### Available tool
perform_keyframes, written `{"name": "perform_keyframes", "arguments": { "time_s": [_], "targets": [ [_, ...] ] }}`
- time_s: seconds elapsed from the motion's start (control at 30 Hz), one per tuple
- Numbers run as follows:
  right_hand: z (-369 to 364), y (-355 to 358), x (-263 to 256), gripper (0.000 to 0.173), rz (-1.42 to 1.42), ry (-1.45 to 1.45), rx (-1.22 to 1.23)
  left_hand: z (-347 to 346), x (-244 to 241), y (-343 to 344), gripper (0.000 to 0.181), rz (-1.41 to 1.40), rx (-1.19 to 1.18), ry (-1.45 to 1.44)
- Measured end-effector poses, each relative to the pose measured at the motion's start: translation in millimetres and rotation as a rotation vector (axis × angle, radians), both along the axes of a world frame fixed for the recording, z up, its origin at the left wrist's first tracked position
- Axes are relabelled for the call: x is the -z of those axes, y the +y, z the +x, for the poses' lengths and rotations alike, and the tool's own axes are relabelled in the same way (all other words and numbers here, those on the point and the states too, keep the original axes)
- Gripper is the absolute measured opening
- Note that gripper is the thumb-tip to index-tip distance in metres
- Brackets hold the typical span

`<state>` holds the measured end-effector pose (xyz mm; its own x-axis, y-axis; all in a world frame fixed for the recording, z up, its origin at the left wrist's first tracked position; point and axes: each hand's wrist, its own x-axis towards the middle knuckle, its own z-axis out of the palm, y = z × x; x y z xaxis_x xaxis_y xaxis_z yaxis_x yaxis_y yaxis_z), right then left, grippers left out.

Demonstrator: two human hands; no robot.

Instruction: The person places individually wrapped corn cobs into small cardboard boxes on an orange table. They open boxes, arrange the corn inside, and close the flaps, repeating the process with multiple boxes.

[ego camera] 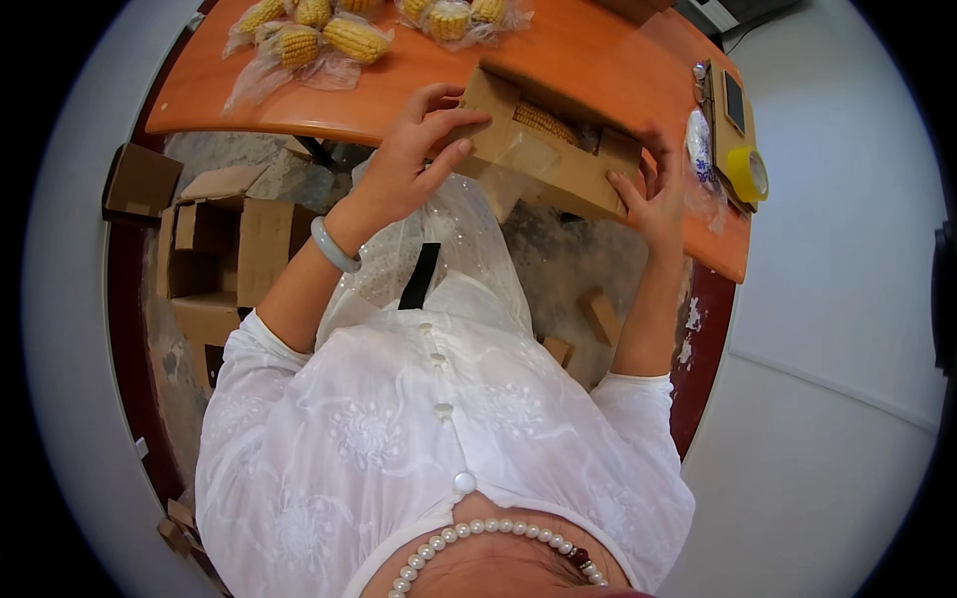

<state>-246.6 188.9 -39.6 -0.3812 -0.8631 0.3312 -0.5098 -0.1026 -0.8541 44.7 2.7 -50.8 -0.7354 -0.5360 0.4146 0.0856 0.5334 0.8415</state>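
A narrow cardboard box (pixel 587 183) rests at the front edge of the orange table (pixel 598 56), its top partly uncovered. Through the gap between its end flaps shows a yellow corn cob (pixel 544 123). My left hand (pixel 419 146) grips the left end of the box, fingers over the flap and thumb at the front. At the right end my right hand (pixel 658 194) has its thumb on the front panel and its fingers around the far corner. A clear piece of tape or film (pixel 502 187) hangs from the front of the box.
Bagged corn cobs (pixel 357 41) lie at the back left, with more bagged cobs (pixel 450 21) beside them. A yellow tape roll (pixel 748 174), a phone (pixel 735 103) and a plastic packet (pixel 698 146) sit at the right edge. Below left, an open carton (pixel 265 250) stands on the floor.
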Motion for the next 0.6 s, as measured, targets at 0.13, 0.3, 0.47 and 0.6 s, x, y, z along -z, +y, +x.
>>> {"name": "perform_keyframes", "arguments": {
  "time_s": [0.13,0.3,0.47,0.6],
  "targets": [
    [15.1,5.8,-19.3,0.036,0.089,0.452,0.078,0.4,-3.0,3.1,0.034,-0.061,-0.067,-0.022],
    [24.5,7.0,-25.2,0.029,0.09,0.417,0.108,3.4,-19.9,11.1,0.046,-0.508,-0.166,-0.059],
    [23.5,6.4,-18.0,0.03,0.065,0.321,0.108,-4.9,-29.0,19.1,0.059,-0.71,-0.126,-0.17],
    [22.0,8.2,-14.4,0.03,0.063,0.347,0.108,-20.0,-35.5,9.4,0.041,-0.692,-0.023,-0.031]
  ]
}}
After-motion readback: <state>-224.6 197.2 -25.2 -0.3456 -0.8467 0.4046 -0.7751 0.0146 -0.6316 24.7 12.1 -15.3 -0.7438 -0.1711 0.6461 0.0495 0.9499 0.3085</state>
